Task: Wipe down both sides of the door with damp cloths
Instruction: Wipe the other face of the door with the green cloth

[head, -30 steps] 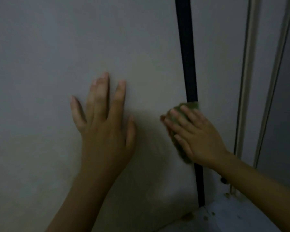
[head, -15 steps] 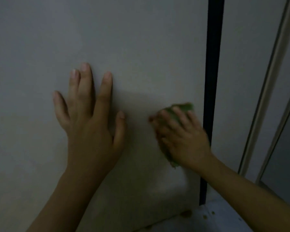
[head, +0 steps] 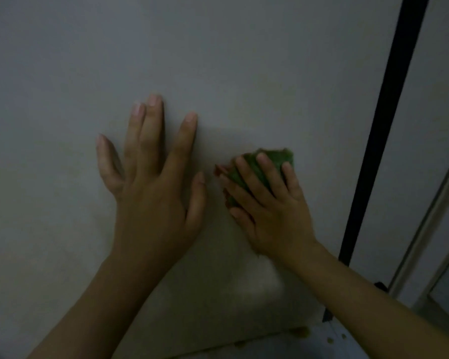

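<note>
A pale grey door fills most of the head view in dim light. My left hand lies flat against it, fingers straight and spread. To its right, my right hand presses a green cloth onto the door with straight fingers laid over it. Most of the cloth is hidden under that hand; its top edge and a reddish bit at the left show. The door's dark edge runs down to the right of the cloth.
Beyond the dark edge stands a pale frame with vertical mouldings. At the bottom right a light floor shows a few small brownish spots near the door's lower corner.
My right hand has slid the cloth leftwards, away from the door's dark edge and closer to my left hand. The view has swung left, so the edge now sits farther right.
</note>
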Available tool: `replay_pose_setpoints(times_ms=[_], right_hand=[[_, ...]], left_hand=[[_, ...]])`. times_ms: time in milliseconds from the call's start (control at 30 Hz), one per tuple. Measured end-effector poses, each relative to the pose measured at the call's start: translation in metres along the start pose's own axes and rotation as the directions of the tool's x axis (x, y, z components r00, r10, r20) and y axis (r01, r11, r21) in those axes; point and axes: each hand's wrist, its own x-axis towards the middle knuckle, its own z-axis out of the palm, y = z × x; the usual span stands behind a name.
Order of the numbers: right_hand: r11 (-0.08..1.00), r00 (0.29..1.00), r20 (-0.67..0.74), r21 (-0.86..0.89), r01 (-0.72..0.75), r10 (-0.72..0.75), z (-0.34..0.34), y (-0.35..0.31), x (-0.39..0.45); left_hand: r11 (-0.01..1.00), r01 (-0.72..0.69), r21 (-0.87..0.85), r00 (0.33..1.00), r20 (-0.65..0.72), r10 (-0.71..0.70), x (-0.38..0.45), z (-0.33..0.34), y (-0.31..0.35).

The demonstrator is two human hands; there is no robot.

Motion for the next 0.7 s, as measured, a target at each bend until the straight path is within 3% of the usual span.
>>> replay_pose_setpoints(times_ms=[67, 133, 233, 300, 400, 533, 600, 700], right_hand=[[1.000, 1.000, 0.020, -0.010, -0.013, 0.013, -0.006, 0.018, -0.015], [0.991, 0.991, 0.048, -0.041, -0.127, 0.128, -0.010, 0.027, -0.020], [0.926, 0.926, -0.048, 0.073, -0.370, 0.374, -0.009, 0.011, 0.006], [0.892, 0.883, -0.138, 0.128, -0.434, 0.449, -0.004, -0.008, 0.032], [0.952, 0.938, -0.173, 0.114, -0.284, 0.301, 0.008, -0.037, 0.051], [1.000, 0.998, -0.061, 0.012, 0.018, -0.018, 0.018, -0.045, 0.009], [0.999, 0.999, -0.009, -0.014, 0.031, -0.031, 0.014, -0.024, -0.024], [0.987, 0.987, 0.026, -0.015, -0.160, 0.161, 0.002, -0.002, -0.035]], left_hand=[[1.000, 0.017, -0.003, 1.000, 0.007, -0.017, -0.001, -0.003, 0.001], [1.000, 0.020, -0.001, 1.000, 0.021, -0.020, -0.002, -0.007, -0.001], [0.999, 0.029, 0.027, 0.999, 0.032, -0.030, -0.007, -0.013, -0.014], [0.999, 0.027, 0.040, 0.999, 0.029, -0.028, -0.012, -0.016, -0.024], [0.999, -0.025, 0.044, 0.999, 0.034, 0.023, -0.014, -0.014, -0.036], [0.999, -0.043, 0.032, 0.999, 0.007, 0.043, -0.016, -0.009, -0.038], [1.000, -0.027, 0.014, 1.000, 0.015, 0.027, -0.017, -0.011, -0.036], [1.000, -0.010, -0.028, 1.000, 0.020, 0.010, -0.015, -0.018, -0.036]])
